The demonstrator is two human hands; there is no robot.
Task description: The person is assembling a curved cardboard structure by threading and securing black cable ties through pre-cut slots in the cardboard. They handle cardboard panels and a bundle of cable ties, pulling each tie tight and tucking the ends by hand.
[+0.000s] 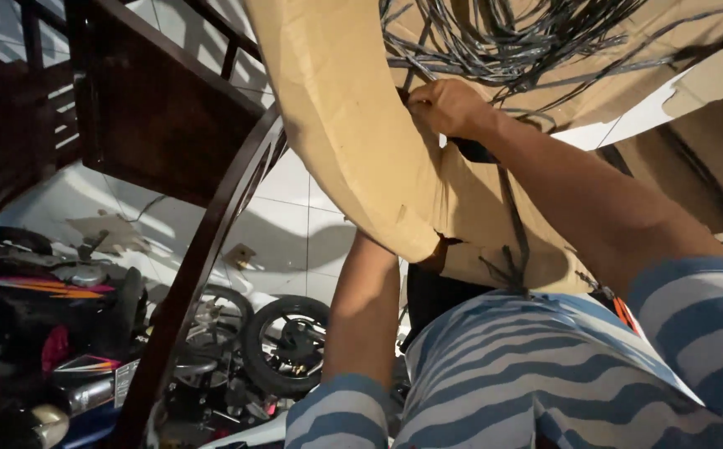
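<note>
Cardboard box (353, 141) edge pinched by right hand (445, 106); left hand hidden behind it, grip unclear

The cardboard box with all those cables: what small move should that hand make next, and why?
Probably pull the pinched cable end a little further out over the box edge. The right hand is closed at the rim of the cardboard box, right where the tangle of grey cables begins, so a short tug may free one strand. The left hand is hidden behind the box.
</note>
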